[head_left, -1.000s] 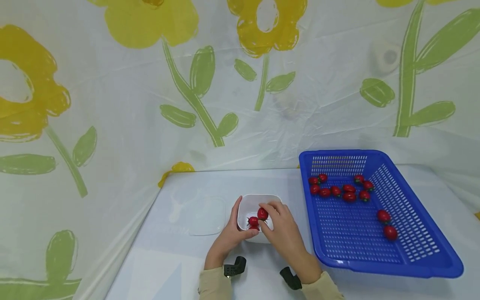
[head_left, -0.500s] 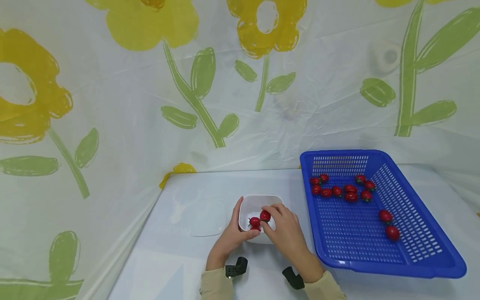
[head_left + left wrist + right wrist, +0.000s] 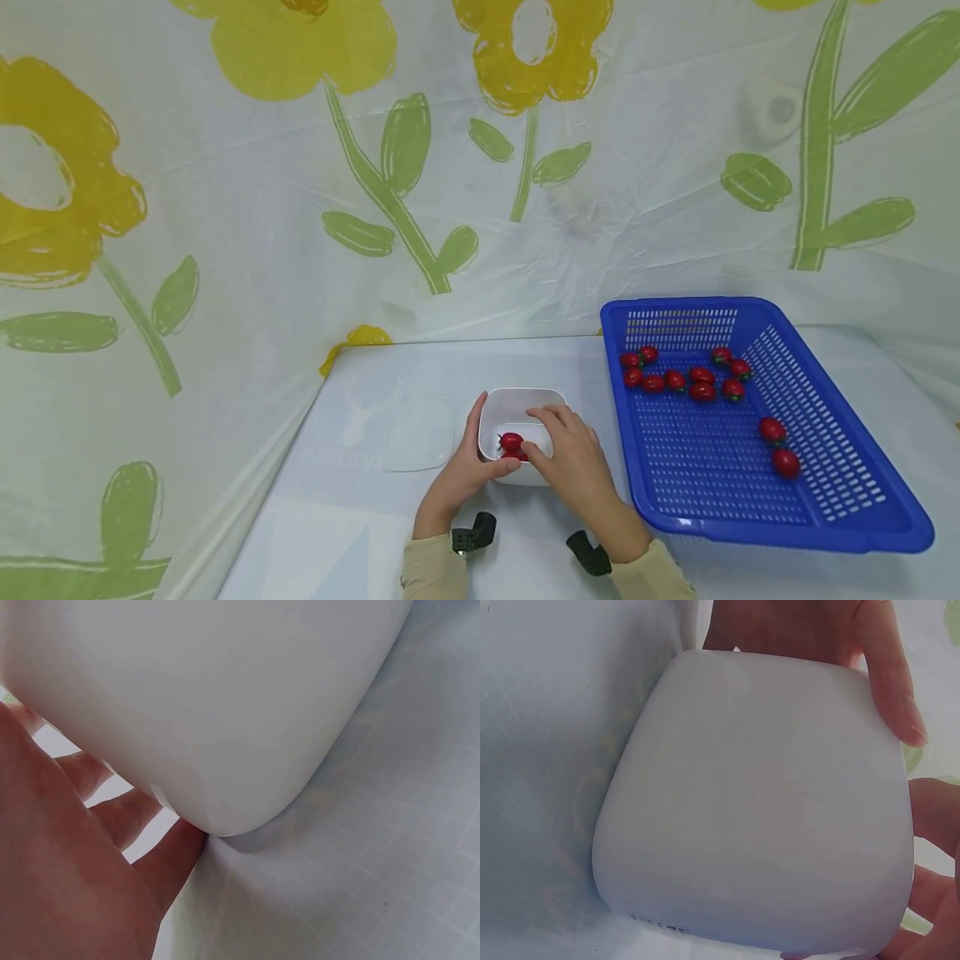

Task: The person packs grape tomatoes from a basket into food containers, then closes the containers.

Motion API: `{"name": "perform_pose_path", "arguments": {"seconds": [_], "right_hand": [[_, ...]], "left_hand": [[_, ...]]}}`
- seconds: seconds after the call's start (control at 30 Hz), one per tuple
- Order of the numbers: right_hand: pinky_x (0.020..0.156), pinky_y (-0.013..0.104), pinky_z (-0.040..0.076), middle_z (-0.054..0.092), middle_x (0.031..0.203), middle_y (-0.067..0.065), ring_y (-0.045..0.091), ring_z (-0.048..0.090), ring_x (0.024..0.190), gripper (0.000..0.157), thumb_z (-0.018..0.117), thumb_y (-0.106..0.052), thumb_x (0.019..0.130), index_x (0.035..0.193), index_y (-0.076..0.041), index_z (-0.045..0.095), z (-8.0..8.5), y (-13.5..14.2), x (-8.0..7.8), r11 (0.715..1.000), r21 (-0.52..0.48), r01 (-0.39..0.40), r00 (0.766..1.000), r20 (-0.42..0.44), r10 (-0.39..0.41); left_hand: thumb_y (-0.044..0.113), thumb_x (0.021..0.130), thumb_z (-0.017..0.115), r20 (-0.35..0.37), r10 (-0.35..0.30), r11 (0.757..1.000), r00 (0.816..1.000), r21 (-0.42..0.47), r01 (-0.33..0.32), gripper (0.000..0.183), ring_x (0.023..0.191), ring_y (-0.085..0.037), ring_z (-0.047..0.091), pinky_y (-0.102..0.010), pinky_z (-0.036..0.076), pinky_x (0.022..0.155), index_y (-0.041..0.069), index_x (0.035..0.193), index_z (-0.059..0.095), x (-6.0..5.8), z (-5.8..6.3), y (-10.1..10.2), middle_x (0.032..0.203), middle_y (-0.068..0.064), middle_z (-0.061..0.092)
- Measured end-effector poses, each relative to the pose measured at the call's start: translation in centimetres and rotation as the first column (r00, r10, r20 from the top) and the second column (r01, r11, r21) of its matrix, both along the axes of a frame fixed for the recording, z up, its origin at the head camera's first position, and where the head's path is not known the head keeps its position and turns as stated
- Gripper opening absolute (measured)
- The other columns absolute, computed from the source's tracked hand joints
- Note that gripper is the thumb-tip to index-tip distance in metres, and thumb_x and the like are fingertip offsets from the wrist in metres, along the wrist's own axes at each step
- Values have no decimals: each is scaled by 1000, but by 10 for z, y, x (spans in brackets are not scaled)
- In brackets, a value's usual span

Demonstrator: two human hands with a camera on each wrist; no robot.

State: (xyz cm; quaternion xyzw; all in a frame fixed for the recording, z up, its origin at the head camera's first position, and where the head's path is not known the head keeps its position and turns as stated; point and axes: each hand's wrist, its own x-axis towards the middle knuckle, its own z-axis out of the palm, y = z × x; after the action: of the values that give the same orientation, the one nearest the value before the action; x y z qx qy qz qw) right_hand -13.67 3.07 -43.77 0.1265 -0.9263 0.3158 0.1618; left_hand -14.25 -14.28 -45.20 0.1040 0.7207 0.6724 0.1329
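Note:
A white square plastic container [image 3: 534,477] stands on the table, gripped by my left hand [image 3: 459,477]: thumb over its near rim, fingers along its left side. In the left wrist view the fingers [image 3: 174,859] lie against the container's wall. Small red cherry tomatoes [image 3: 512,442] lie at the bottom of the container, the nearer ones partly hidden by the rim and thumb. My right hand [image 3: 573,458] is over the container's right side, thumb and fingers apart with nothing between them. Fingertips of the right hand show beside the container [image 3: 757,802] in the right wrist view.
A blue perforated basket [image 3: 720,500] stands on the right, with several cherry tomatoes [image 3: 702,391] mostly toward its back and two [image 3: 785,462] on its right side. A clear lid [image 3: 420,433] lies flat left of the container. Behind the table hangs a flower-print sheet [image 3: 600,250].
The right thumb and fingers have let go of a cherry tomato, which has dropped into the container. The left hand keeps its grip in place.

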Motion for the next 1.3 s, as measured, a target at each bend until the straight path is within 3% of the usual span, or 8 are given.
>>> {"name": "perform_pose_path", "arguments": {"seconds": [0.23,0.4,0.57,0.67,0.8,1.03,1.3], "right_hand": [[88,47,38,55,107,4,22,51,99,41,75,-22,71,109,-14,62,-2,-1,0,1000,9,-9,999,-54,9],[99,53,23,55,107,5,24,48,105,36,72,-18,73,107,-12,62,0,-3,2,999,-28,-28,998,-63,26],[94,44,36,51,114,2,21,46,107,35,70,-20,76,110,-15,61,5,-3,5,995,-88,-37,999,-33,34],[86,37,44,49,116,-1,16,48,105,35,69,-21,77,111,-16,61,10,-3,8,991,-116,-61,997,-50,56],[81,30,47,49,115,-6,10,50,102,34,68,-19,78,111,-18,61,18,0,11,984,-139,-114,991,-90,102],[67,22,48,52,103,-15,0,53,86,29,66,-20,81,109,-23,60,36,7,18,969,-141,-202,979,-44,198],[67,21,48,57,96,-14,1,55,82,27,65,-22,82,108,-22,60,46,20,18,956,-54,-287,958,-19,287]], "left_hand": [[16,78,67,5,5,1000,1000,-18,-5,92,118,-33,33,-40,42,87,33,142,4,1,2,0,137,-11,27],[16,77,68,8,9,1000,1000,-26,-9,93,119,-33,33,-40,42,87,32,142,4,1,2,1,137,-10,28],[17,77,68,20,6,1000,1000,-18,-6,93,119,-32,33,-40,41,88,32,143,3,1,1,1,138,-8,26],[20,77,69,20,9,1000,1000,-16,-9,93,119,-30,34,-40,42,87,37,141,4,-5,-12,-2,138,-4,26],[25,75,71,7,19,1000,1000,-22,-19,93,116,-27,36,-39,43,85,43,139,6,-11,-27,-4,137,0,27],[30,73,72,0,39,998,999,-49,-39,93,116,-25,36,-41,43,86,46,138,8,-10,-28,-3,136,2,29],[27,75,71,-4,21,1000,1000,-23,-21,93,116,-24,38,-40,43,87,44,139,6,-12,-28,-4,135,2,29]]}}
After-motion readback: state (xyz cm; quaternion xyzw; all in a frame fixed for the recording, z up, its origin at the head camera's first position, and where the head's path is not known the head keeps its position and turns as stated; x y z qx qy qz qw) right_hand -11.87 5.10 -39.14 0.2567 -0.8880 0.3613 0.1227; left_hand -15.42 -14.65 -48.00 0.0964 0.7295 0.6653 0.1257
